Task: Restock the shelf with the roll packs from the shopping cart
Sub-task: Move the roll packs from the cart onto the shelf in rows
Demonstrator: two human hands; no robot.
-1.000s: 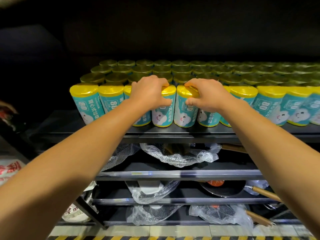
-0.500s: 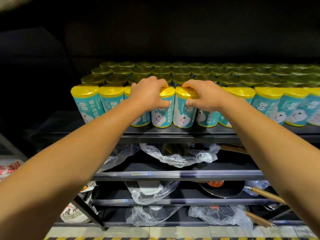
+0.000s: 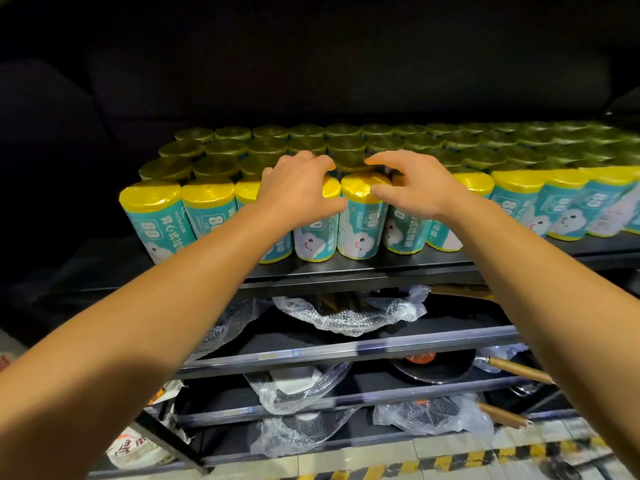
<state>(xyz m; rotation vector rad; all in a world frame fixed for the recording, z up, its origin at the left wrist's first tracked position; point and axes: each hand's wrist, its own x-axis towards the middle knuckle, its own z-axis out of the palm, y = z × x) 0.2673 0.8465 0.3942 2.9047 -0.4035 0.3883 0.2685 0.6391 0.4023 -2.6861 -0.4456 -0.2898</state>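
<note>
The roll packs [image 3: 360, 216] stand upright on the top shelf [image 3: 346, 271], teal wrappers with yellow ends, packed side by side in a front row that runs from the left end to the right edge of view. Behind that row, several more rows of yellow-green tops fill the shelf depth toward the dark back. I see no open gap in the front row; the middle of it is partly covered by my hands, so I cannot confirm every position there.

My left hand [image 3: 298, 188] sits over the tops of two packs at the centre, fingers loosely spread and curved, gripping nothing. My right hand [image 3: 412, 188] is just beside it over the neighbouring packs, fingers likewise spread and arched, thumb apart from the wrapper, with no grip closed on any pack. Whether the fingertips touch the pack tops cannot be determined.

Judgement: this shelf level appears fully or nearly fully stocked. The shopping cart is not in view, so the number of packs left to transfer cannot be determined.

Below, the lower shelves [image 3: 346, 344] carry bubble-wrapped items [image 3: 349, 313] and pans with wooden handles [image 3: 519, 370]. A yellow-and-black floor strip [image 3: 450, 462] runs along the bottom.
</note>
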